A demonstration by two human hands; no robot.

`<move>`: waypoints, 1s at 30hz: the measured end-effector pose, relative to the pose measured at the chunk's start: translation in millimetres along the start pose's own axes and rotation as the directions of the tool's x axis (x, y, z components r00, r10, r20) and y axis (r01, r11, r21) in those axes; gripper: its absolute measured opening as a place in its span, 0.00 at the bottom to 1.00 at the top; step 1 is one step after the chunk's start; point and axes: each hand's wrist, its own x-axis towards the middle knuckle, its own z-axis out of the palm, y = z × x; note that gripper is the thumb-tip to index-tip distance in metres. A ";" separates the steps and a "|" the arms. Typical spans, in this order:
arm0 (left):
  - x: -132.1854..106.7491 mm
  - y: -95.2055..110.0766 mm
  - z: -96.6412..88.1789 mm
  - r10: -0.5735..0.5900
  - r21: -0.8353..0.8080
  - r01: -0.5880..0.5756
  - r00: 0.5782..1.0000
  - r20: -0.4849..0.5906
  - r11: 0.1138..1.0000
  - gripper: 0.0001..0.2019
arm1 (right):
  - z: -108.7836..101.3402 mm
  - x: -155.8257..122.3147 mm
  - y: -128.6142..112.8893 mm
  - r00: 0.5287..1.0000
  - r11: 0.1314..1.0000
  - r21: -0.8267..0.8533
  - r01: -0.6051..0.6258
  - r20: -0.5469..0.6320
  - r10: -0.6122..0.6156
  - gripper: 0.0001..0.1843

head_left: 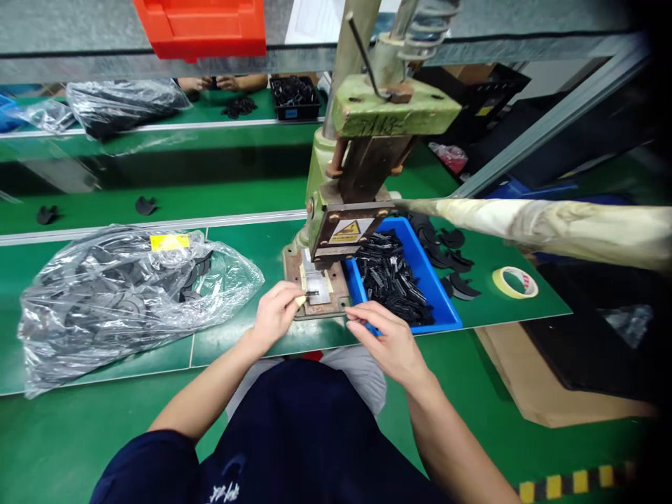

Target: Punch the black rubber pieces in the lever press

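Note:
My left hand point(276, 313) is closed in a pinch at the left front of the press base point(340, 294). Something yellow covers a fingertip. From the pinch a small dark, narrow part point(313, 292) reaches over the pale plate point(321, 285) on the base; its exact kind is too small to tell. At the base's right front corner my right hand point(387, 341) has thumb and forefinger drawn together, and whatever lies between them is hidden. Right behind this hand stands a blue bin point(444, 308) filled with small black plastic parts point(391, 276).
A green hand press point(362, 164) rises over the base, its wrapped lever point(525, 220) reaching right. Left lies a clear bag point(126, 308) of dark curved pieces. Loose curved pieces point(459, 262) and a tape roll point(515, 282) lie right. Another person's hands point(225, 82) show across the bench.

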 end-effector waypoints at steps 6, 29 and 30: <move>31.9 -41.6 9.0 -0.117 0.162 0.108 0.992 0.046 0.981 0.11 | -25.0 1.3 0.0 0.997 1.000 -0.008 -0.010 -0.080 0.010 0.09; 43.1 -61.6 19.0 0.029 0.392 -0.141 0.960 0.278 0.909 0.19 | -118.8 79.3 -93.7 0.767 0.710 0.370 0.599 -0.519 -0.376 0.13; 42.7 -61.4 19.3 0.033 0.393 -0.145 0.960 0.278 0.908 0.19 | -116.5 73.6 -89.3 0.775 0.723 0.353 0.594 -0.492 -0.397 0.12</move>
